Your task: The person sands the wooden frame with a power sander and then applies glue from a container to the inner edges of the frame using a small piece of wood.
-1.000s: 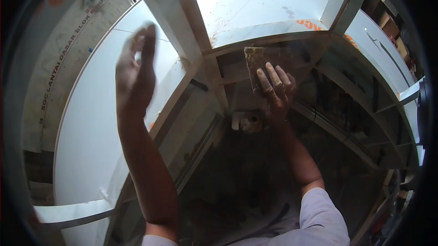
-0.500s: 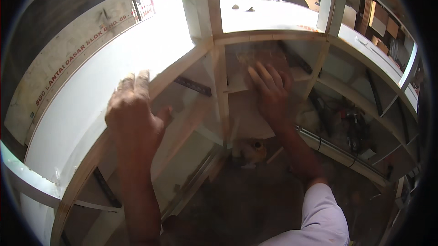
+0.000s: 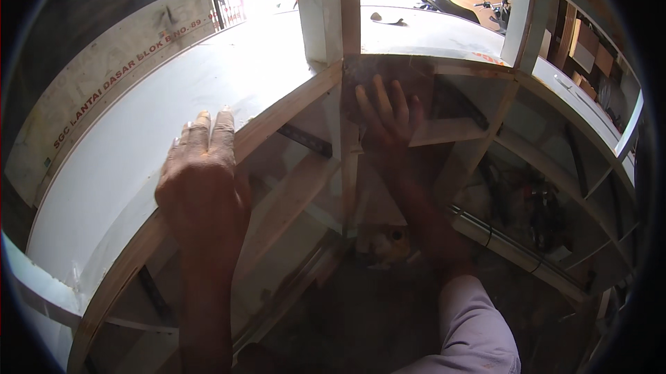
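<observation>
My left hand point(image 3: 201, 166) lies open, its fingers stretched over the wooden rim point(image 3: 267, 114) and onto the white curved top point(image 3: 166, 89). Against the inner side of the frame, my right hand point(image 3: 388, 121) holds a dark brown rectangular sheet point(image 3: 423, 75) with its fingers spread flat over it. The sheet sits just right of the upright wooden post point(image 3: 349, 173), below the rim. Shadow and blur hide its material and its lower edge.
A brace point(image 3: 458, 131) and dark slotted strips point(image 3: 305, 139) span the frame's bays. Below are a pale object with a round hole point(image 3: 388, 242), a long pale rail point(image 3: 513, 249) and dark tools point(image 3: 544, 214). A motorcycle point(image 3: 479, 10) stands beyond the top.
My right hand has slid left with the brown sheet, up to the upright post. My left hand stays on the rim, its thumb drawn in. The whole view has shifted slightly.
</observation>
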Demonstrator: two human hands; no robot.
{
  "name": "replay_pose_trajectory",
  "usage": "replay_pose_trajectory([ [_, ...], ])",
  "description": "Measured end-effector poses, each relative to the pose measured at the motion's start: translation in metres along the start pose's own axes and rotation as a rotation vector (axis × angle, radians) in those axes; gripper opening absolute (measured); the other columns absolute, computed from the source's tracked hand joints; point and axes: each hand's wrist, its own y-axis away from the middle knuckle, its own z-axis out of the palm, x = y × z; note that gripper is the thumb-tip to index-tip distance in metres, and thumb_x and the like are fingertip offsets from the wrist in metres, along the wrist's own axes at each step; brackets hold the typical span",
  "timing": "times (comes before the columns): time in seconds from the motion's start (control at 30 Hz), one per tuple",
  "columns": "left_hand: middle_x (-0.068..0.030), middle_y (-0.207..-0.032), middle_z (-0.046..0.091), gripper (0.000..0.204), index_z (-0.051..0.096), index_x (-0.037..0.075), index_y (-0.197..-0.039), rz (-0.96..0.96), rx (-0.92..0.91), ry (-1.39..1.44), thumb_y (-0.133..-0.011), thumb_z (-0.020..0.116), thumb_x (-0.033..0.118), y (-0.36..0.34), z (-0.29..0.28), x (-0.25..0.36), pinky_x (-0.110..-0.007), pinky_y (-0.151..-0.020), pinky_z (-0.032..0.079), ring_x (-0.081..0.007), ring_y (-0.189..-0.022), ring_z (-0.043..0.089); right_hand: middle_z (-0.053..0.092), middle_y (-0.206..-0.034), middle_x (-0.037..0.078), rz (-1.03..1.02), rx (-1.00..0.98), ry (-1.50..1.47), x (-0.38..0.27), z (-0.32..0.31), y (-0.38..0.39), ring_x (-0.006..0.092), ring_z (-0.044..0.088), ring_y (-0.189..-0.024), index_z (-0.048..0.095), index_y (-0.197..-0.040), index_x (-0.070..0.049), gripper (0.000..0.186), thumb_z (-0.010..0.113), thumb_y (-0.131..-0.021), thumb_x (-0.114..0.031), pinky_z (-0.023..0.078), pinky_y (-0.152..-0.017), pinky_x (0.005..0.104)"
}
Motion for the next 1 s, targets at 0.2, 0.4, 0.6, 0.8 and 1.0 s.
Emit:
replay_pose_trajectory([
  [0.2, -0.0184, -0.128, 0.068, 0.049, 0.069, 0.006, -0.128, -0.066, -0.04, -0.008, -0.079, 0.065, 0.002, -0.001, -0.003, 0.003, -0.044, -0.102, 0.053, -0.034, -0.116, 0.067, 0.058, -0.146, 0.002, -0.061, -0.066, 0.004, 0.012, -0.009, 0.009, 0.0251, 0.049, -0.137, 0.07, -0.129, -0.025, 0.049, 0.056, -0.085, -0.006, 0.022, -0.118, 0.0531],
  [0.4, -0.0193, -0.13, 0.066, 0.05, 0.067, 0.005, -0.13, -0.081, -0.06, 0.021, -0.08, 0.065, 0.003, 0.002, 0.007, 0.003, -0.044, -0.106, 0.05, -0.0356, -0.119, 0.065, 0.058, -0.146, 0.001, -0.029, -0.217, -0.04, 0.028, -0.07, 0.016, 0.0254, 0.051, -0.135, 0.067, -0.133, -0.023, 0.048, 0.059, -0.089, -0.008, 0.029, -0.114, 0.0506],
  [0.6, -0.0193, -0.131, 0.065, 0.049, 0.066, 0.005, -0.13, -0.089, -0.052, -0.001, -0.081, 0.064, 0.005, 0.001, 0.0, 0.004, -0.045, -0.107, 0.049, -0.0359, -0.121, 0.064, 0.06, -0.142, 0.004, 0.114, -0.144, 0.137, 0.049, -0.067, -0.01, 0.0265, 0.055, -0.13, 0.063, -0.137, -0.021, 0.052, 0.067, -0.087, -0.007, 0.035, -0.109, 0.0433],
  [0.8, -0.0182, -0.127, 0.067, 0.049, 0.068, 0.006, -0.128, -0.077, -0.013, -0.023, -0.079, 0.065, 0.005, 0.0, 0.002, 0.005, -0.044, -0.103, 0.052, -0.0346, -0.116, 0.067, 0.061, -0.14, 0.005, 0.076, -0.133, 0.066, 0.007, -0.034, -0.008, 0.0269, 0.056, -0.124, 0.064, -0.137, -0.02, 0.054, 0.062, -0.083, -0.008, 0.036, -0.106, 0.0447],
  [1.0, -0.0173, -0.124, 0.069, 0.049, 0.07, 0.007, -0.126, -0.063, 0.027, -0.031, -0.077, 0.067, 0.004, -0.001, 0.003, 0.004, -0.043, -0.098, 0.055, -0.0338, -0.111, 0.069, 0.06, -0.14, 0.005, -0.047, -0.097, -0.037, -0.015, -0.037, -0.013, 0.0264, 0.056, -0.122, 0.067, -0.132, -0.019, 0.057, 0.06, -0.077, -0.006, 0.037, -0.102, 0.0443],
])
